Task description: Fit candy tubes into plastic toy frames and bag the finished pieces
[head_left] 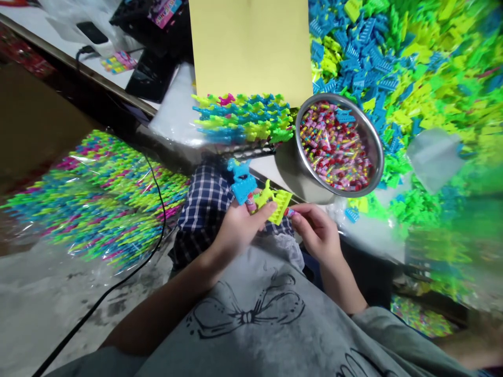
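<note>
In the middle of the head view my left hand (243, 222) is closed on two small plastic toys. One is a yellow animal-shaped toy (278, 204) with a ridged block at its side; the other is a blue toy (242, 183) of like shape, with a small pink-and-red piece (250, 202) at its lower end. My right hand (317, 230) pinches a small wrapped piece (290, 212), red and pale, against or close to the yellow toy's edge. Whether the two touch cannot be made out. Both hands are above my lap.
A metal bowl (380, 152) of small colourful wrapped pieces stands right of centre. Loose blue, green and yellow toys (377, 57) heap behind it. Stacked toys (243, 118) sit before a yellow board (251, 47). Bagged toys (102, 199) lie left, crossed by a black cable (129, 267).
</note>
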Motion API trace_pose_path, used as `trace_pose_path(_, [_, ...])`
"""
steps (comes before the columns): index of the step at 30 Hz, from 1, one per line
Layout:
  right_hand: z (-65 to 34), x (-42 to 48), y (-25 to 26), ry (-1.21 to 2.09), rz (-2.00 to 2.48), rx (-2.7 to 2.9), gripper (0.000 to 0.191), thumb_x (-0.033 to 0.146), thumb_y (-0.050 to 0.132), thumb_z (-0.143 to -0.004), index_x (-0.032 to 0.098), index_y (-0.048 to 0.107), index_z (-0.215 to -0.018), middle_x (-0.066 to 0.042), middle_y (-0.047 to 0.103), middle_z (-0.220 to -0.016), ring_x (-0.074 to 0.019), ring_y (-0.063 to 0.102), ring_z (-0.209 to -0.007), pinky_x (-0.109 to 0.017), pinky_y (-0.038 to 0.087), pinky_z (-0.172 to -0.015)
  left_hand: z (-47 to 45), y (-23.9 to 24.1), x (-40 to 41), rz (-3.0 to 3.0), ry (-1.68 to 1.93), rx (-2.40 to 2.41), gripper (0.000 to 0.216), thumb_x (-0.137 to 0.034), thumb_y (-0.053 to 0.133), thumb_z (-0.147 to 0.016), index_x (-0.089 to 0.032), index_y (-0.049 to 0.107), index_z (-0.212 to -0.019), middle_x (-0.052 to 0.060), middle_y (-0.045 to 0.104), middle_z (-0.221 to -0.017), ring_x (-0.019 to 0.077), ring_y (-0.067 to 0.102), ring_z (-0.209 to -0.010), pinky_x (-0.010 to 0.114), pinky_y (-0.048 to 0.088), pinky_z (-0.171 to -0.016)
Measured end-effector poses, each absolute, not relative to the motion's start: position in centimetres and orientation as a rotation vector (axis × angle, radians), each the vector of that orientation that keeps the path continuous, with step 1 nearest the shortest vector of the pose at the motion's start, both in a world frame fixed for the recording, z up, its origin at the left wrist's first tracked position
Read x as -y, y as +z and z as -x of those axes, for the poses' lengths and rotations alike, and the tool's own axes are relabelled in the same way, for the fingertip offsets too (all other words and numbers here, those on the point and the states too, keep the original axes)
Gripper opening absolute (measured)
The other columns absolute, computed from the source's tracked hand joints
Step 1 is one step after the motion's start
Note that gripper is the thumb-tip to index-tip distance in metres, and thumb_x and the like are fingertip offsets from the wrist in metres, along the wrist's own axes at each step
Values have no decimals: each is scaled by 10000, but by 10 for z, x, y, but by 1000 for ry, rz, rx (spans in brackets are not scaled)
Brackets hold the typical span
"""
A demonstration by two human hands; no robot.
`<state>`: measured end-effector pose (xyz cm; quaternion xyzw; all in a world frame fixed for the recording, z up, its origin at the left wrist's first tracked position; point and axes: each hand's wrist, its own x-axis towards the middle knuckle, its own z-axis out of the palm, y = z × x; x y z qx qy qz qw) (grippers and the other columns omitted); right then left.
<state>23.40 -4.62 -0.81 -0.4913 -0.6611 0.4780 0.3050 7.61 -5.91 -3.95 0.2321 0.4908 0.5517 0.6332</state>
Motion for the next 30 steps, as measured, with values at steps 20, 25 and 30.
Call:
trace_pose_path(20, [-228,31,-23,1620,1273,1509,244,405,529,-823,189,635,-858,25,495,-579,-83,408,-494,-199,324,-454,-66,-37,51,-487,1276,-1022,239,-327,634,-717,-175,570,-891,-10,556,-691,56,416,-489,193,322,-440])
trace_pose_path(25, [-223,29,-27,1808,1180,1329,258,410,564,-797,171,655,-832,23,472,-569,-76,375,-502,-202,295,-463,-66,-35,50,-507,1233,-994,265,-244,660,-688,-186,572,-930,8,594,-804,99,531,-659,194,385,-522])
trace_pose_path(30, [-223,27,-34,1889,1098,1281,303,450,560,-786,159,643,-787,31,414,-538,-85,352,-510,-220,279,-483,-65,-34,48,-438,1174,-895,264,-213,686,-653,-177,557,-880,16,600,-807,97,520,-632,197,372,-507])
